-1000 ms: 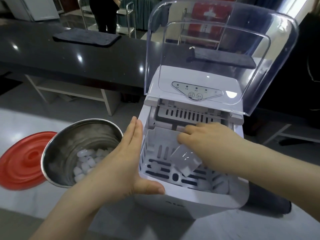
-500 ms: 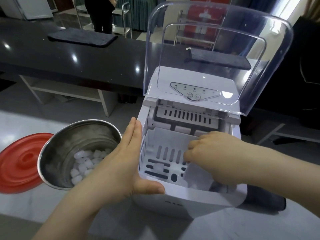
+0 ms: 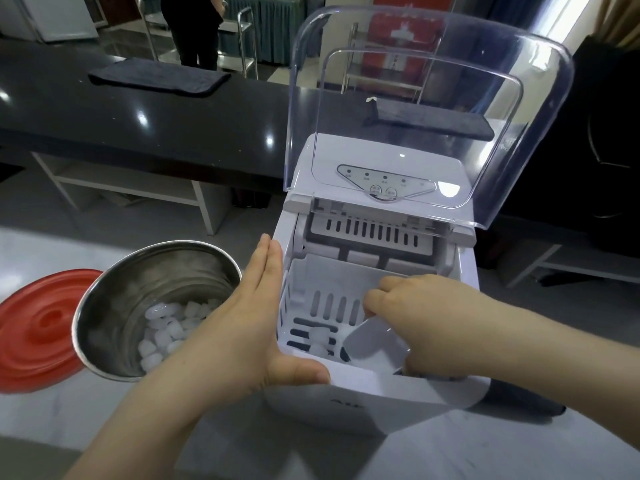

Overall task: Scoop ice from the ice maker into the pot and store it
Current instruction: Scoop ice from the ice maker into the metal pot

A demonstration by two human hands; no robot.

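- Nearest us, our left hand lies flat with straight fingers against the ice maker, thumb hooked over its front edge. It braces the machine and holds nothing.
- Just beyond that thumb, our right hand reaches into the white basket, fingers curled around the clear scoop, whose mouth points toward the left hand.
- A few ice cubes lie on the slotted floor just ahead of the scoop's mouth, so we judge this the scooping step, near its end.
- Next we need to slide the scoop under those cubes, lift it level and carry it past the bracing hand.
- Outside that hand stands the steel pot, partly filled with ice, with its red lid beyond.
- Farthest from both hands, the transparent cover stands raised.
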